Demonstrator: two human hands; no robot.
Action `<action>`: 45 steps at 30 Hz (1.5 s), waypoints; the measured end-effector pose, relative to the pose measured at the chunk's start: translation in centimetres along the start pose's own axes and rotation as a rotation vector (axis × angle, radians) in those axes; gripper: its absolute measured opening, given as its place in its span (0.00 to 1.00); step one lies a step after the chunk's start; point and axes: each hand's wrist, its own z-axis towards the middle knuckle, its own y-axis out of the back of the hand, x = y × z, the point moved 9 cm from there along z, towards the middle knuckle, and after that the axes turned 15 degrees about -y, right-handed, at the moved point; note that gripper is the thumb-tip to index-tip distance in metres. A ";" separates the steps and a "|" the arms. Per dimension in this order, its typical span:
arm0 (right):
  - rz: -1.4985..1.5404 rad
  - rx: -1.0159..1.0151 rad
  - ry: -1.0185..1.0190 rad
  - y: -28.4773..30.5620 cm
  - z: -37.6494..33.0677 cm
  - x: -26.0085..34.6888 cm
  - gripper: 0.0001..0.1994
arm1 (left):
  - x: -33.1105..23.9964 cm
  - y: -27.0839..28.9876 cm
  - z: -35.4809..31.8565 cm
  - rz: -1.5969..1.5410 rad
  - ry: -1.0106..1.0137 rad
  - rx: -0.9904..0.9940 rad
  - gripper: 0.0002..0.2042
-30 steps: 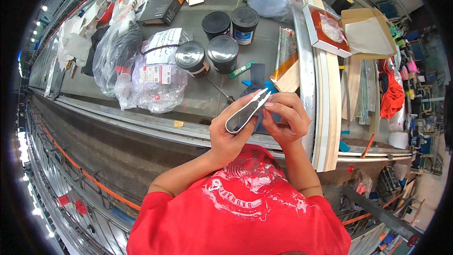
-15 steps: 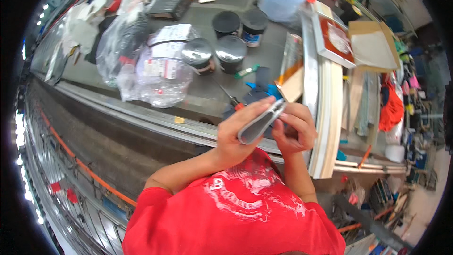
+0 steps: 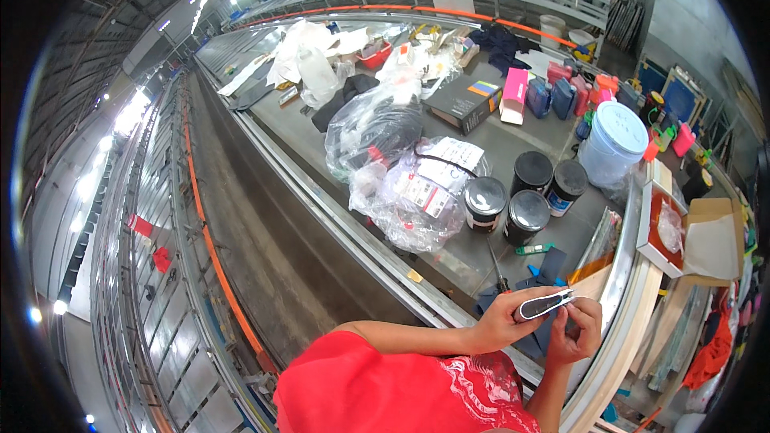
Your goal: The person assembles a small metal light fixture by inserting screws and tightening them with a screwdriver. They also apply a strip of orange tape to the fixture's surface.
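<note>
Two hands over the near right part of a grey counter (image 3: 453,263), seen from the person's head. The left hand (image 3: 499,325) is wrapped around a small hand tool (image 3: 542,305), dark in the middle with a white edge, its narrow tip directed toward the right hand (image 3: 579,333). The right hand is just beside this tip, thumb and fingers curled inward; whether they grip anything cannot be told. The person's red shirt (image 3: 385,389) occupies the lower edge. Just beyond the hands, dark flat pieces (image 3: 550,265) lie on the counter, with a thin-shafted tool (image 3: 502,281) to their left and a green cutter (image 3: 536,248) behind them. To the right, amber film (image 3: 591,267) lies near pale wood (image 3: 593,283). Farther back, four black tubs (image 3: 526,218) stand upright in a close cluster. To their left lie two bundles (image 3: 425,200) in clear plastic, the nearer bearing paper labels. Behind these are a black box (image 3: 465,103) with coloured stripes, a pink box (image 3: 515,96) and blue bottles (image 3: 564,98). A pale bucket (image 3: 605,156) with its lid on stands at the right, beyond a shallow white box (image 3: 648,224) beside an open cardboard box (image 3: 712,240)
</note>
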 end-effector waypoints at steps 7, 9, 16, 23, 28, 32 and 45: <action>-0.004 0.080 -0.020 -0.1 0.8 -0.1 0.10 | 1.5 -0.2 -0.3 -0.085 0.126 -0.010 0.23; -0.040 0.101 0.030 0.0 1.2 0.8 0.12 | 1.3 -0.2 -0.1 -0.078 0.097 -0.011 0.22; -0.023 0.117 -0.030 0.5 1.4 -0.1 0.12 | 2.4 -0.5 -0.7 -0.192 0.154 -0.008 0.22; 0.043 0.026 -0.073 0.2 1.3 0.0 0.09 | 2.3 -0.3 -0.6 -0.173 0.146 -0.023 0.22; -0.032 0.083 -0.026 0.0 0.9 0.1 0.12 | 2.2 0.0 -0.8 -0.148 0.136 -0.040 0.22; -0.052 0.097 -0.005 0.0 1.1 0.3 0.13 | 1.7 0.2 -0.3 -0.152 0.134 -0.079 0.22; -0.012 0.099 0.024 -0.1 1.2 -0.9 0.11 | 1.6 0.3 -0.4 -0.096 0.138 -0.091 0.21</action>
